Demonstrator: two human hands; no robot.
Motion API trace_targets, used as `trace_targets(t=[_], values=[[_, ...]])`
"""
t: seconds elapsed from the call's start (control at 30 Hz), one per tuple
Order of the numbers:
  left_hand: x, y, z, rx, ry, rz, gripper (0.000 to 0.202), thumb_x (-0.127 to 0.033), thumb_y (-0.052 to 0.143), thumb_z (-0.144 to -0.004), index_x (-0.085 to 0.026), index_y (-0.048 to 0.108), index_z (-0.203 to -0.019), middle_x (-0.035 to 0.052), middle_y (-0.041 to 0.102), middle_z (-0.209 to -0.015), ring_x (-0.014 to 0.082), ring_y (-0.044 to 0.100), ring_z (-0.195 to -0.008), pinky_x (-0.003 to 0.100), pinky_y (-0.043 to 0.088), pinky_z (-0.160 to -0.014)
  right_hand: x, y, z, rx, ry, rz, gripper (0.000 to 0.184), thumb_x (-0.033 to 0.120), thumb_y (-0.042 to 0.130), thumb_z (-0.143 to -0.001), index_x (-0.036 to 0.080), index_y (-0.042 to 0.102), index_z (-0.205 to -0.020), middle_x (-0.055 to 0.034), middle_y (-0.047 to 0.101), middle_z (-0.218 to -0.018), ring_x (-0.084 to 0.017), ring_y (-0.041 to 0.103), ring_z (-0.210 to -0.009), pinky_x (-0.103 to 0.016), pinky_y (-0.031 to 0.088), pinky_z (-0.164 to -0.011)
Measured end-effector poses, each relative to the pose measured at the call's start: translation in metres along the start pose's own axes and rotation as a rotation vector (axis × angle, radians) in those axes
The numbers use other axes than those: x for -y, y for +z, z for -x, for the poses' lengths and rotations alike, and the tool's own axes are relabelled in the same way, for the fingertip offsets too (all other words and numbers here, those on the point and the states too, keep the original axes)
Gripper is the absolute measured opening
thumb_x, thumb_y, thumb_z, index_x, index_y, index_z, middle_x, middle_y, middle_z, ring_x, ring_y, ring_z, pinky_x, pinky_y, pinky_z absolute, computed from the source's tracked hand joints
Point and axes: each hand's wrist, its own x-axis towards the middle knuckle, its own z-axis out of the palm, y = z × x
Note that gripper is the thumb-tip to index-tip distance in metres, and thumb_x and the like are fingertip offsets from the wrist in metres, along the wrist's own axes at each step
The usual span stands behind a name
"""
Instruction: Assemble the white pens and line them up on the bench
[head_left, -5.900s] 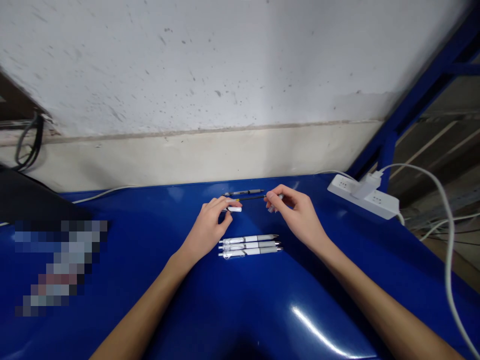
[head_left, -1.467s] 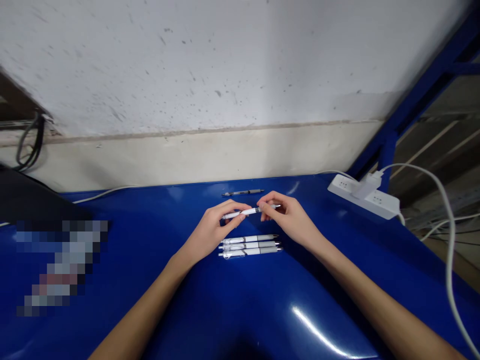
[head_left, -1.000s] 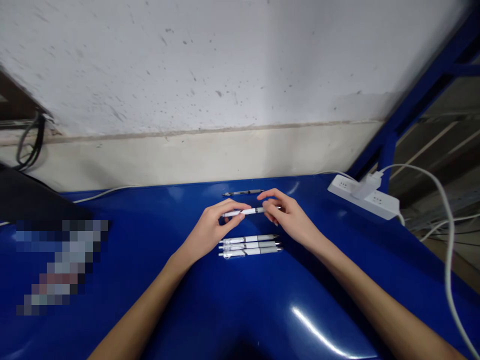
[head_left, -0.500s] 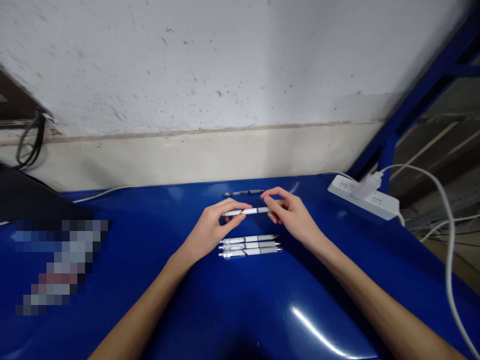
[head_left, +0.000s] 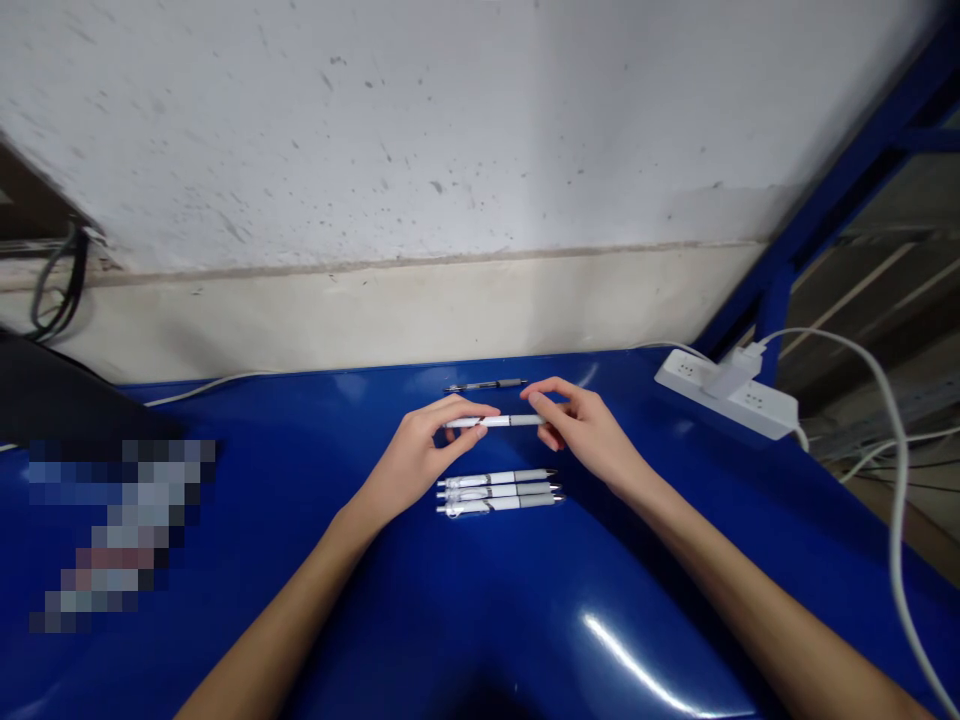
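Note:
A white pen with a grey grip is held level above the table, between my two hands. My left hand pinches its white barrel between thumb and fingers. At the grey end, my right hand has its fingers curled round the tip, which they hide. Just below, several similar white pens lie side by side, their grey grips to the right. Behind the held pen, a dark, partly clear pen lies near the back of the table.
The glossy blue table meets a stained wall. At the right back lies a white power strip with a plugged-in adapter and a looping white cable. A black object and a pixelated patch are at left.
The dark band between the held pen's barrel and grip looks narrower, and more of the grey grip shows. My left fingers have shifted slightly left; the lying pens have not moved.

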Motion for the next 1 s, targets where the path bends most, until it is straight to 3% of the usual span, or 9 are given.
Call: trace_targets(t=[0.2, 0.37, 0.57, 0.77, 0.9, 1.0], values=[[0.001, -0.001, 0.0, -0.009, -0.003, 0.007, 0.022, -0.027, 0.062, -0.103, -0.025, 0.076, -0.12, 0.0049, 0.074, -0.115, 0.0188, 0.068, -0.095, 0.03, 0.052, -0.079, -0.001, 0.0, 0.0, -0.012, -0.103, 0.024, 0.019, 0.033, 0.064, -0.092, 0.023, 0.065, -0.107, 0.0026, 0.061, -0.074, -0.016, 0.056, -0.069, -0.031, 0.043, -0.07], [0.002, 0.0, 0.0, 0.008, 0.014, 0.0, 0.022, -0.027, 0.064, -0.102, -0.025, 0.077, -0.119, 0.0051, 0.075, -0.114, 0.0182, 0.068, -0.092, 0.028, 0.051, -0.077, -0.003, 0.0, 0.001, 0.025, -0.022, 0.001, 0.025, 0.045, 0.056, -0.099, 0.023, 0.063, -0.108, 0.0073, 0.047, -0.057, -0.013, 0.042, -0.054, -0.029, 0.032, -0.058], [0.002, 0.0, 0.001, -0.006, -0.025, 0.024, 0.022, -0.028, 0.065, -0.101, -0.025, 0.077, -0.119, 0.0046, 0.076, -0.119, 0.0213, 0.071, -0.107, 0.032, 0.051, -0.095, 0.001, 0.001, 0.003, 0.012, -0.087, 0.093, 0.02, 0.041, 0.058, -0.1, 0.024, 0.065, -0.108, 0.0027, 0.053, -0.077, -0.015, 0.049, -0.069, -0.031, 0.036, -0.066], [-0.005, -0.004, 0.001, -0.018, -0.05, 0.067, 0.02, -0.03, 0.069, -0.099, -0.025, 0.081, -0.115, 0.0049, 0.078, -0.111, 0.0208, 0.071, -0.1, 0.032, 0.052, -0.093, 0.005, 0.001, 0.006, 0.094, -0.122, 0.033, 0.012, 0.036, 0.051, -0.104, 0.026, 0.059, -0.105, 0.0053, 0.045, -0.072, -0.014, 0.041, -0.067, -0.03, 0.031, -0.066], [-0.011, -0.003, 0.0, -0.059, -0.205, 0.226, 0.024, -0.037, 0.076, -0.092, -0.023, 0.082, -0.109, 0.0064, 0.08, -0.108, 0.0228, 0.073, -0.096, 0.033, 0.055, -0.09, 0.007, 0.002, 0.006, 0.094, -0.116, -0.064, 0.012, 0.033, 0.048, -0.105, 0.025, 0.057, -0.107, 0.0064, 0.041, -0.068, -0.013, 0.036, -0.063, -0.03, 0.03, -0.063], [-0.009, 0.002, -0.002, -0.165, -0.327, 0.4, 0.029, -0.041, 0.083, -0.085, -0.019, 0.082, -0.103, 0.0071, 0.08, -0.097, 0.0221, 0.072, -0.087, 0.033, 0.057, -0.083, 0.011, 0.005, 0.008, 0.123, -0.084, -0.074, 0.016, 0.033, 0.045, -0.106, 0.024, 0.058, -0.108, 0.0067, 0.045, -0.064, -0.013, 0.038, -0.06, -0.03, 0.031, -0.062]])
